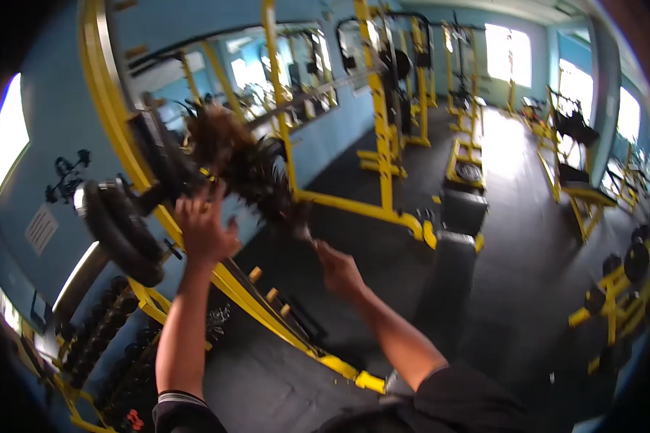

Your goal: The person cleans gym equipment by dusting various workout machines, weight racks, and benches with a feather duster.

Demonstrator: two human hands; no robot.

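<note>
Head view, nearest first: dark sleeves (469, 397) cut off by the bottom edge, bare forearms stretched forward. Right hand (341, 273) clamped around the handle of a brown-and-black feather duster (256, 177), held up in front of a yellow rack. Long axis slanting from handle at lower right to feathered head at upper left, tip pointing up and away from the body. Left hand (208, 229) well apart from the right, fingers extended and slightly parted over a yellow upright (102, 94); contact there impossible to tell. Handle largely hidden inside the right fist; feathers blurred, outer edges hard to separate from the dark parts behind. Left of the left hand, black weight plates (115, 231) on a bar. At lower left, a dumbbell rack (141, 299), dim and bent by the lens. On the blue wall, a white sheet (42, 229) with lines of print too small to read. Farther right, a black padded bench (451, 267). Beyond, a wall mirror (253, 72) partly blocked by yellow posts, then a far window (508, 54), glaring white.
</note>
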